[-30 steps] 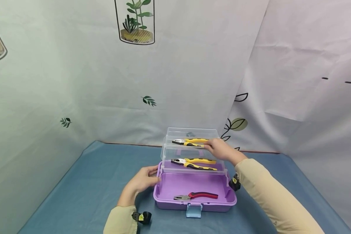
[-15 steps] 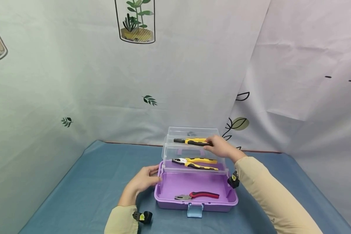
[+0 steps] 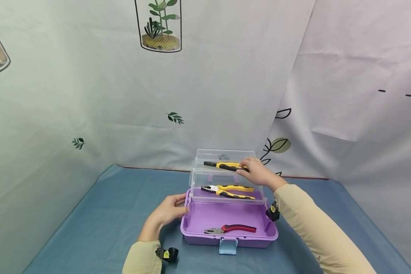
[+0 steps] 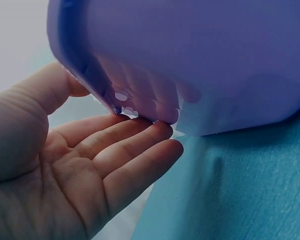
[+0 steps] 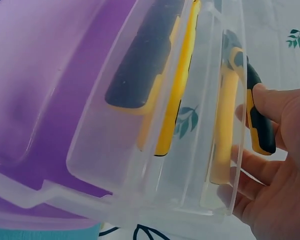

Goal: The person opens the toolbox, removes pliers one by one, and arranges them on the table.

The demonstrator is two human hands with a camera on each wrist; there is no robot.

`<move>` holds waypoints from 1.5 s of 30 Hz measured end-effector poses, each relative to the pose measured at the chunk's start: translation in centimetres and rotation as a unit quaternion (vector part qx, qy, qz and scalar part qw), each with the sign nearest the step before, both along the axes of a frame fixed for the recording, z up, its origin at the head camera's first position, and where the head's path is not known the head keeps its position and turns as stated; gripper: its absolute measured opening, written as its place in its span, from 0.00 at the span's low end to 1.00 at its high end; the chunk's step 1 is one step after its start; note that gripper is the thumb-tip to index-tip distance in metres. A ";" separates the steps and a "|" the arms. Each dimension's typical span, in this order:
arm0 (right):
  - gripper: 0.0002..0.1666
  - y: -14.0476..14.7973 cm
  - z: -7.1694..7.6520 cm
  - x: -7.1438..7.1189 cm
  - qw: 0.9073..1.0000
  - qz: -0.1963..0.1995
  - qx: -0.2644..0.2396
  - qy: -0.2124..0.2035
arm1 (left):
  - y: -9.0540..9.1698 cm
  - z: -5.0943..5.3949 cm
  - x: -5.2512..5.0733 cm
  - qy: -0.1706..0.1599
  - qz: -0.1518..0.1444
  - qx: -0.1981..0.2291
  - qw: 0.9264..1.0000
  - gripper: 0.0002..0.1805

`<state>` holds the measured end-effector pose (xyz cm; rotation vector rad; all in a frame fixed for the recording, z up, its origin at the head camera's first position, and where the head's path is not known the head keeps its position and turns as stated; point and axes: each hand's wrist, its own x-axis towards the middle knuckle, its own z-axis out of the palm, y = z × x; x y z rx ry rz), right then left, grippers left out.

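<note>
My left hand (image 3: 166, 211) holds the left wall of the purple toolbox (image 3: 226, 241), thumb over the rim; in the left wrist view its nearly straight fingers (image 4: 135, 160) touch the outside. At the top transparent tray, my right hand (image 3: 259, 175) pinches the handles of yellow-black pliers (image 3: 224, 166). In the right wrist view the thumb (image 5: 277, 102) presses one black-yellow handle (image 5: 262, 127); some fingers show through the tray wall. Similar pliers (image 3: 228, 191) lie in the lower tray, handles apart. Red-black pliers (image 3: 239, 228) lie in the box bottom.
The toolbox stands on a blue cloth (image 3: 116, 220), its light blue latch (image 3: 228, 246) hanging at the front. Behind rises a pale curtain (image 3: 226, 83) with plant prints. Each wrist carries a small black camera.
The upper pliers have turned in my right hand, their head now looking narrower and darker and the near handle blacker. My left hand has kept its hold on the box.
</note>
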<state>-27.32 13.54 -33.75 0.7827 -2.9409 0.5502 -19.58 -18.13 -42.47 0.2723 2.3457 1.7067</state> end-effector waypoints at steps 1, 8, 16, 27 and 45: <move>0.19 0.0 0.0 0.0 1.000 -0.003 -0.001 -0.006 | 0.0 0.0 0.0 0.000 0.000 0.000 1.000 0.36; 0.26 -0.1 0.0 -0.1 0.999 -0.021 -0.016 -0.041 | 0.0 0.1 -0.2 -0.001 -0.002 0.000 1.000 0.36; 0.32 0.0 0.1 0.0 0.997 -0.014 -0.036 -0.073 | 0.0 -0.1 -0.2 -0.004 -0.005 0.001 1.000 0.36; 0.39 0.9 1.6 0.2 0.988 0.000 -0.045 -0.149 | 0.1 -0.2 -0.1 -0.005 -0.014 0.008 1.000 0.36; 0.41 0.8 2.4 -0.1 0.984 -0.009 -0.038 -0.173 | -0.1 0.0 0.0 -0.006 -0.006 0.014 1.000 0.36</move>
